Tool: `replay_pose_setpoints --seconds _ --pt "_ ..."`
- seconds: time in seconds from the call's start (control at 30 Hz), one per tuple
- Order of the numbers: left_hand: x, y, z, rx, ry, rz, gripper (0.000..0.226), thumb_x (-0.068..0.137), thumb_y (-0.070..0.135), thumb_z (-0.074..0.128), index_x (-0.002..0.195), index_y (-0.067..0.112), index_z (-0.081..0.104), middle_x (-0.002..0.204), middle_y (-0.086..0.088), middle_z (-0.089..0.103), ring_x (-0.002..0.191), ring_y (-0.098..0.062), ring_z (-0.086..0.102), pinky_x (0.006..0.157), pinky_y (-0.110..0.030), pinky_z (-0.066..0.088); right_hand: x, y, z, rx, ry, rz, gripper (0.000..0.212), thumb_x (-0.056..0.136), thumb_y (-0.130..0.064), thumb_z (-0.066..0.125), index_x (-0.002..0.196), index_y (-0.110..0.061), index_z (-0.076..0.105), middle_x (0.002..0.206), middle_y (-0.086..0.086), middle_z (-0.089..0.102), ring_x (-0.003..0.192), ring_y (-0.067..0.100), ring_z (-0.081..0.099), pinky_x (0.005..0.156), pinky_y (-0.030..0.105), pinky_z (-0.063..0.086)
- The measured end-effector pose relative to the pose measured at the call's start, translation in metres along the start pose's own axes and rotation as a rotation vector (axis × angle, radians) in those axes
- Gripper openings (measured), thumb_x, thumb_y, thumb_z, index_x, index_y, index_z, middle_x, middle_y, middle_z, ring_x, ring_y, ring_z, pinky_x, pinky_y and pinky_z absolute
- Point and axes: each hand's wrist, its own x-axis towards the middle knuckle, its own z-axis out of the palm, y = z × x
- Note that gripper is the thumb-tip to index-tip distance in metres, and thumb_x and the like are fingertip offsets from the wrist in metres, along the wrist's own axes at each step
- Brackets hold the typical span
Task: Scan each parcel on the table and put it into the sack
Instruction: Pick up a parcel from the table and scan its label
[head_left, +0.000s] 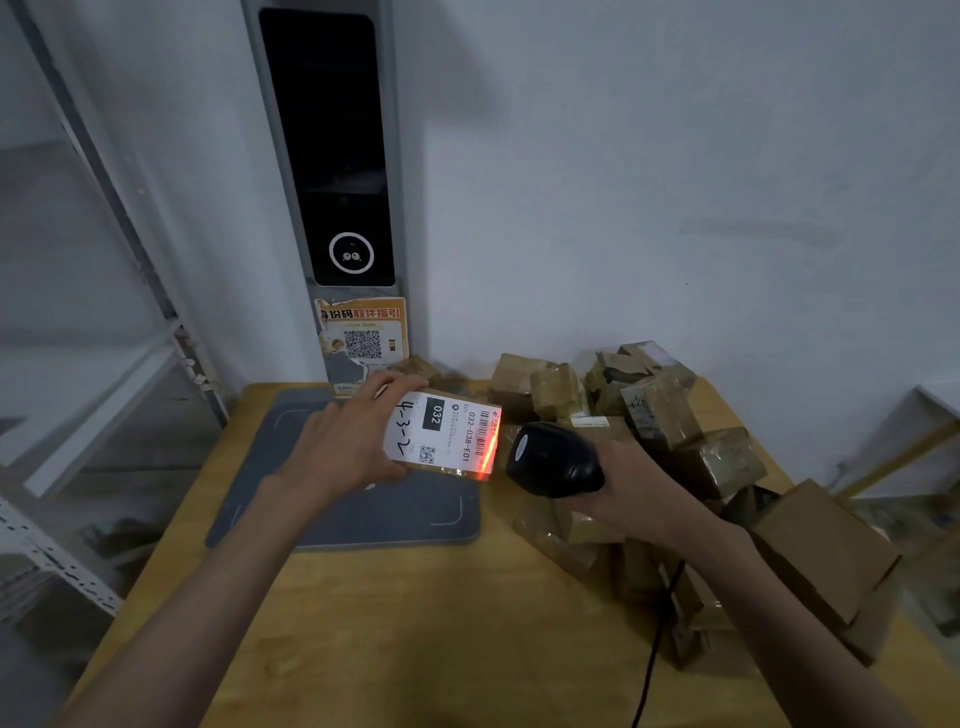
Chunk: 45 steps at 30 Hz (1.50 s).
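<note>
Left hand (345, 447) grips a small parcel (441, 434) from its left end — fingers (400, 384) curled over the far edge, thumb under the near edge, so the box sits between them with its white label facing up. Parcel is held up above the grey pad (363, 514), not resting on it. Label shows a barcode, "032" and handwritten marks.

Right hand (636, 493) is closed around a black handheld scanner (553, 460), its head just beside the parcel's right end, not touching. A red-orange scan line (488, 452) falls across the barcode edge of the label. Scanner cable (657, 639) hangs down past the right forearm.

Behind and to the right of the hands — a heap of taped brown parcels (660, 410) on the wooden table (415, 623), against the wall. A larger plain carton (826, 545) lies at the table's right edge. Upright kiosk with dark screen (332, 150) stands behind the pad.
</note>
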Motion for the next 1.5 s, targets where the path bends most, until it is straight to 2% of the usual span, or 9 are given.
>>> replay_pose_setpoints --seconds 0.17,0.43,0.9,1.03,1.13,1.2,1.3,1.43,1.5 --pt "-0.004 0.001 -0.003 0.003 0.000 0.004 0.106 0.064 0.046 0.083 0.144 0.053 0.015 0.147 0.020 0.030 0.109 -0.025 0.060 0.080 -0.041 0.056 -0.002 -0.008 0.005 -0.039 0.008 -0.011 0.020 0.089 -0.021 0.074 0.107 -0.023 0.067 0.085 -0.016 0.065 0.084 -0.002 0.065 0.073 0.010 0.050" --pt "-0.009 0.001 -0.003 0.015 -0.018 0.029 0.106 0.066 0.042 0.085 0.148 0.048 0.018 0.151 0.017 0.030 0.111 -0.021 0.059 0.076 -0.033 0.053 -0.005 -0.022 0.008 -0.088 0.005 -0.021 0.025 0.093 -0.026 0.071 0.116 -0.023 0.064 0.101 -0.007 0.071 0.095 0.005 0.066 0.089 0.026 0.056" --pt "-0.019 0.010 0.008 -0.019 -0.068 0.104 0.104 0.066 0.043 0.083 0.146 0.050 0.018 0.150 0.022 0.026 0.108 -0.020 0.058 0.078 -0.040 0.053 -0.036 -0.021 0.015 -0.039 0.003 0.066 0.026 0.088 -0.035 0.073 0.112 -0.030 0.064 0.099 -0.010 0.070 0.092 0.006 0.066 0.086 0.036 0.057" --pt "-0.023 0.038 0.019 -0.098 -0.112 0.181 0.098 0.064 0.046 0.081 0.142 0.051 0.022 0.145 0.027 0.027 0.105 -0.019 0.060 0.078 -0.040 0.050 -0.062 -0.011 0.021 0.087 0.100 0.156 0.026 0.085 -0.035 0.076 0.108 -0.022 0.070 0.089 -0.008 0.072 0.083 0.004 0.067 0.078 0.033 0.059" --pt "-0.032 0.067 0.030 -0.178 -0.146 0.231 0.095 0.062 0.046 0.082 0.138 0.054 0.025 0.143 0.030 0.030 0.103 -0.017 0.060 0.079 -0.039 0.045 -0.090 -0.004 0.028 0.191 0.240 0.255 0.019 0.085 -0.023 0.079 0.096 -0.024 0.064 0.081 -0.018 0.065 0.076 -0.002 0.063 0.071 0.012 0.052" --pt "-0.039 0.088 0.039 -0.224 -0.165 0.265 0.096 0.062 0.045 0.084 0.137 0.055 0.025 0.141 0.032 0.031 0.098 -0.013 0.059 0.077 -0.036 0.040 -0.109 0.002 0.031 0.263 0.332 0.318 0.026 0.086 -0.019 0.078 0.090 -0.034 0.058 0.079 -0.024 0.060 0.073 -0.011 0.060 0.067 0.008 0.049" --pt "-0.046 0.123 0.049 -0.283 -0.218 0.318 0.097 0.061 0.043 0.086 0.137 0.055 0.026 0.139 0.035 0.031 0.093 -0.007 0.057 0.078 -0.034 0.035 -0.142 0.015 0.034 0.374 0.420 0.418 0.030 0.089 -0.021 0.076 0.085 -0.042 0.055 0.083 -0.019 0.066 0.074 -0.003 0.068 0.073 0.029 0.060" --pt "-0.059 0.181 0.061 -0.316 -0.295 0.414 0.097 0.061 0.044 0.084 0.139 0.054 0.027 0.139 0.035 0.032 0.094 -0.004 0.053 0.082 -0.037 0.039 -0.200 0.040 0.034 0.539 0.552 0.546 0.023 0.089 -0.024 0.076 0.105 -0.034 0.062 0.094 -0.013 0.073 0.084 -0.002 0.070 0.075 0.027 0.061" --pt "-0.068 0.215 0.068 -0.329 -0.335 0.473 0.099 0.061 0.043 0.085 0.140 0.051 0.027 0.140 0.033 0.032 0.102 -0.003 0.051 0.083 -0.038 0.041 -0.233 0.055 0.033 0.609 0.595 0.617 0.021 0.089 -0.024 0.075 0.108 -0.028 0.066 0.098 -0.009 0.075 0.089 0.006 0.072 0.079 0.038 0.063"
